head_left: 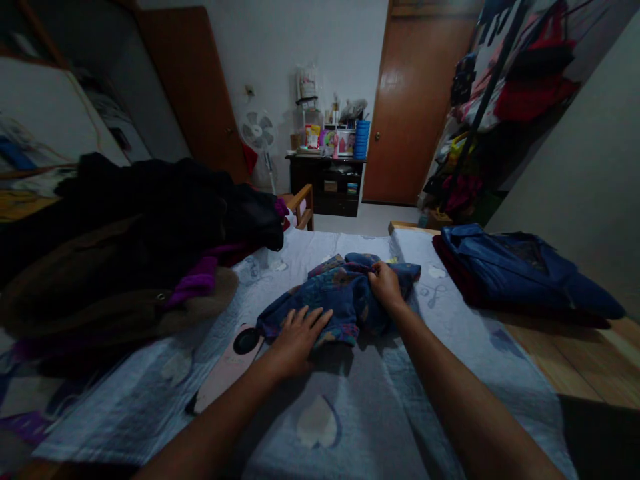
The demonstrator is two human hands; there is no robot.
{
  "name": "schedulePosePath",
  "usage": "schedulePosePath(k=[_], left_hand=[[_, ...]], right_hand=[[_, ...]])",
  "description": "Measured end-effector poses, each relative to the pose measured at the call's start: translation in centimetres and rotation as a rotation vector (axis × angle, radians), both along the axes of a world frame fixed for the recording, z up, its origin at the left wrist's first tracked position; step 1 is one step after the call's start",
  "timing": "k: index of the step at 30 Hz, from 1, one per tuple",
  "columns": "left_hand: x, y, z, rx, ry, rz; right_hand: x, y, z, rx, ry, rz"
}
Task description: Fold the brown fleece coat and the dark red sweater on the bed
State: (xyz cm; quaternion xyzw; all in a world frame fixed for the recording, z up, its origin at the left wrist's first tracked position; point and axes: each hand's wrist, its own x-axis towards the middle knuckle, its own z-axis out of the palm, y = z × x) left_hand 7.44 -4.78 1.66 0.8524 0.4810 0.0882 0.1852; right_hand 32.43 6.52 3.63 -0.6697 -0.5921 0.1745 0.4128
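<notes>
A blue patterned garment [337, 287] lies crumpled on the pale blue bedspread [280, 427] in front of me. Its exact kind is hard to make out among the folds. My left hand [301, 337] rests flat on its near left part, fingers spread. Higher up on the right, my right hand [386, 283] pinches a bit of the cloth between thumb and fingers. Just left of the garment lies a pink phone [227, 373] with a round black camera patch, partly behind my left forearm.
A big heap of dark clothes [150, 213] covers the left side. Folded blue clothing [520, 270] sits on a dark red piece at the right, beside wooden boards [580, 353]. Beyond the bed stand a wooden chair [305, 200], a fan [259, 133] and a dark cabinet [325, 183].
</notes>
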Motion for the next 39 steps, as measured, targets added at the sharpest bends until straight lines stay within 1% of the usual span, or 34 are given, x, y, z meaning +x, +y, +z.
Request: schedulePosePath(k=[2,3,4,5,6,8,9,10,11,12,13,14,15,17,18,19,20,21,22,23,25,27,28,30,32,36,39], left_hand=[[-0.7,0.8,-1.0,0.002,-0.069,0.114],[-1.0,1.4,-1.1,-0.018,-0.128,0.161],[-1.4,2.1,-1.1,-0.043,-0.193,0.203],[-1.7,2.8,-0.8,-0.061,-0.262,0.234],[-1.9,3.5,-0.4,-0.067,-0.333,0.251],[-2.1,4.8,0.6,-0.066,-0.472,0.258],[-2.1,5.4,1.1,-0.076,-0.522,0.263],[-2.1,6.0,1.6,-0.101,-0.548,0.262],[-2.0,6.6,2.1,-0.141,-0.548,0.252],[-1.9,7.0,2.6,-0.178,-0.524,0.247],[-1.8,7.4,3.1,-0.183,-0.482,0.261],[-1.7,7.5,3.5,-0.132,-0.43,0.296],[-1.6,7.4,4.0,-0.02,-0.375,0.348],[-1.0,6.4,4.5,0.295,-0.27,0.429],[-0.7,5.6,4.5,0.417,-0.225,0.409],[-0.3,4.5,4.3,0.478,-0.182,0.345],[0.2,3.4,3.9,0.464,-0.143,0.25],[0.5,2.3,3.3,0.4,-0.103,0.156],[0.9,1.3,2.6,0.329,-0.059,0.105],[1.1,0.5,1.7,0.274,-0.016,0.106],[1.3,-0.5,0.0,0.227,0.067,0.176],[1.1,-0.8,-1.1,0.244,0.122,0.25],[1.0,-0.7,-1.4,0.263,0.133,0.267],[0.8,-0.4,-1.4,0.307,0.124,0.276],[0.6,-0.2,-1.0,0.342,0.074,0.277],[0.3,-0.2,-0.2,0.369,-0.071,0.286],[0.1,-0.4,0.0,0.386,-0.118,0.279]], right_hand=[[-1.1,-2.3,1.3,0.168,-0.173,0.021],[-1.8,-3.9,1.9,0.263,-0.226,0.044],[-2.6,-5.6,2.4,0.347,-0.249,0.114],[-3.5,-7.5,2.7,0.402,-0.252,0.237],[-4.4,-9.3,2.9,0.421,-0.254,0.408],[-6.0,-12.1,2.5,0.347,-0.301,0.768],[-6.6,-12.9,2.0,0.307,-0.339,0.864],[-6.9,-13.3,1.4,0.277,-0.377,0.909],[-7.1,-13.2,0.7,0.264,-0.415,0.915],[-7.1,-12.8,0.0,0.257,-0.451,0.885],[-6.9,-12.1,-0.7,0.25,-0.486,0.832],[-6.6,-11.3,-1.3,0.233,-0.519,0.768],[-6.2,-10.5,-1.7,0.206,-0.551,0.709],[-5.6,-9.2,-2.3,0.149,-0.604,0.635],[-5.5,-8.7,-2.4,0.129,-0.625,0.626],[-5.4,-8.4,-2.4,0.113,-0.642,0.632],[-5.5,-8.2,-2.4,0.1,-0.654,0.647],[-5.6,-8.0,-2.3,0.086,-0.662,0.662],[-5.7,-7.9,-2.1,0.072,-0.664,0.677],[-5.8,-7.8,-2.0,0.062,-0.662,0.69],[-6.0,-7.7,-1.7,0.055,-0.641,0.71],[-6.1,-7.6,-1.5,0.059,-0.616,0.722],[-6.2,-7.7,-1.4,0.063,-0.611,0.722],[-6.4,-7.9,-1.2,0.083,-0.623,0.708],[-6.7,-8.2,-1.1,0.119,-0.639,0.707],[-7.0,-8.4,-0.4,0.133,-0.578,0.814],[-6.9,-8.3,0.5,0.108,-0.543,0.841]])
